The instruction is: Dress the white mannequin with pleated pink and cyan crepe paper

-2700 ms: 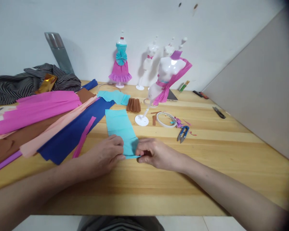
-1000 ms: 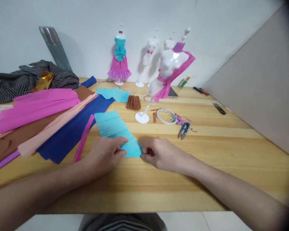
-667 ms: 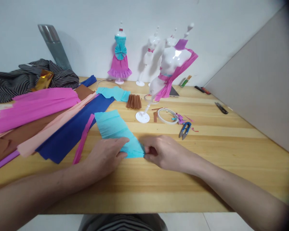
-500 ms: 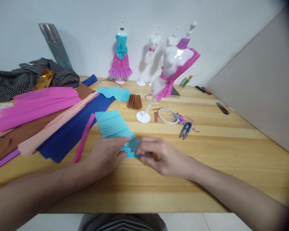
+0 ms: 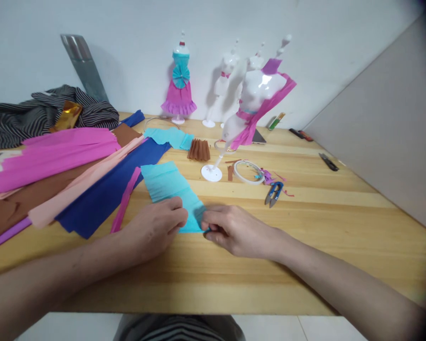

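A light blue crepe paper piece (image 5: 172,182) lies slantwise on the wooden table (image 5: 213,289), its near edge between my hands. My left hand (image 5: 163,225) rests on its lower left part, fingers curled closed on the paper. At the lower right corner, my right hand (image 5: 232,232) pinches the edge between thumb and fingers. Just left of the paper runs a narrow pink strip (image 5: 126,201). Beyond my hands stands a white mannequin (image 5: 257,92) on a round base, with pink paper draped across it.
Colored paper sheets (image 5: 71,147) spread over the left side. Blue snips (image 5: 275,193), a tape roll (image 5: 248,172) and pleated brown paper (image 5: 199,149) lie past my hands. A dressed mannequin (image 5: 179,90) and a tilted bottle (image 5: 85,66) stand near the wall; a black cutter (image 5: 328,162) lies right.
My left fingers have curled in, away from my right hand. The paper's lower right edge, lifted and blurred before, now lies flatter, and my right hand has shifted slightly.
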Demonstrator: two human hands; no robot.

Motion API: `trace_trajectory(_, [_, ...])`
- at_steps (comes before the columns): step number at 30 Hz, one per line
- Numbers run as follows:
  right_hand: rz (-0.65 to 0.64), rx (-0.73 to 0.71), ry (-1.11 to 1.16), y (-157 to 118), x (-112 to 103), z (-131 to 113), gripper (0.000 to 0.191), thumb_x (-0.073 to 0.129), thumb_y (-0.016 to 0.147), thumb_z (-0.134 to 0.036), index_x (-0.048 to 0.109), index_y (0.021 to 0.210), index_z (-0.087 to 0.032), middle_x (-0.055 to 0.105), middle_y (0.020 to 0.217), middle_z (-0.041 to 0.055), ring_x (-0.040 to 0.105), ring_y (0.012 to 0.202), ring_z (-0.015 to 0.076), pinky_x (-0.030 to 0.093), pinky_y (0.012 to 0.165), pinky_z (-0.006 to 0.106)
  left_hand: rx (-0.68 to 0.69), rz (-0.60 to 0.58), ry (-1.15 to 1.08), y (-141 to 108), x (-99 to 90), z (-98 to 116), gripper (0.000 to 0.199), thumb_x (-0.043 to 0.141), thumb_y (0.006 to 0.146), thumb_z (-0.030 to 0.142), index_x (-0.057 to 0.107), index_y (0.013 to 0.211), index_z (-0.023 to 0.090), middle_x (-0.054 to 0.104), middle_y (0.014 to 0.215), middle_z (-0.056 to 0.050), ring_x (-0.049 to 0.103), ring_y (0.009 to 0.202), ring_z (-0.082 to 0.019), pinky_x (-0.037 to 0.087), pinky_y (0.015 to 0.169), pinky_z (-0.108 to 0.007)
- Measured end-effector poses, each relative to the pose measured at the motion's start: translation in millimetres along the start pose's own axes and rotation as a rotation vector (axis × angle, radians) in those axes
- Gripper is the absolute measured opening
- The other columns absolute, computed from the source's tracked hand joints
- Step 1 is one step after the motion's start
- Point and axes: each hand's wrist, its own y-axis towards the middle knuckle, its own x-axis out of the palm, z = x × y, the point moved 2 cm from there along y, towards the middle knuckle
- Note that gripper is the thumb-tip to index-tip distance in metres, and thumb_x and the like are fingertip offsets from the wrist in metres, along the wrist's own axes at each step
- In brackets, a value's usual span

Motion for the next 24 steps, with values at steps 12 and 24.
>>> trace_trajectory(12, [0.046,-0.019,-0.153,0.8,9.0,0.6,0.004,0.049,0.086,-0.016,0.05,0.083,-0.018,0.055,0.078,0.0027,0.05,0.068,0.015,0.034,0.06,0.025,0.062,-0.079,0.039,-6.1,-3.3,0.3,0.007,0.051,0.079,0.013,0.055,0.082,0.017,0.055,0.09,-0.002,0.053,0.082,-0.016,0.039,0.071,-0.028])
trace_trajectory(24, [0.079,-0.016,-0.23,2.1,10.5,0.2,0.008,0.046,0.089,-0.02,0.049,0.082,-0.018,0.054,0.079,0.0034,0.048,0.066,0.0147,0.035,0.059,0.025,0.061,0.005,0.022,0.8,2.4,-1.9,0.02,0.039,0.087,0.015,0.048,0.069,0.017,0.053,0.074,-0.001,0.049,0.071,-0.015,0.034,0.063,-0.027])
